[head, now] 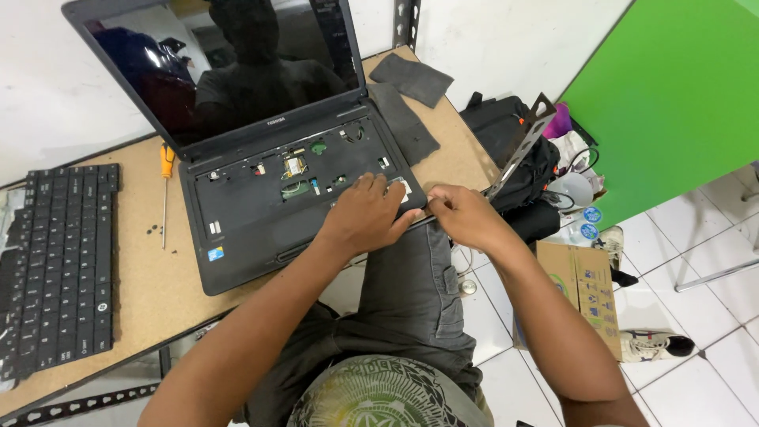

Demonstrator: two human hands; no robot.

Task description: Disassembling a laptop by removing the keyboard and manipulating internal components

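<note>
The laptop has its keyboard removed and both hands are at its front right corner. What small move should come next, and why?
Probably a gentle pry along the front edge. The left hand presses flat on the laptop palm rest, while the right hand pinches at the corner, as if at the seam. The detached keyboard, the screwdriver and loose screws lie beside it, so the fasteners seem out.

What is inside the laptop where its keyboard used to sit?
The laptop bay shows a dark tray, small connectors, ribbon cables and a green part. The left hand covers its front right corner.
</note>
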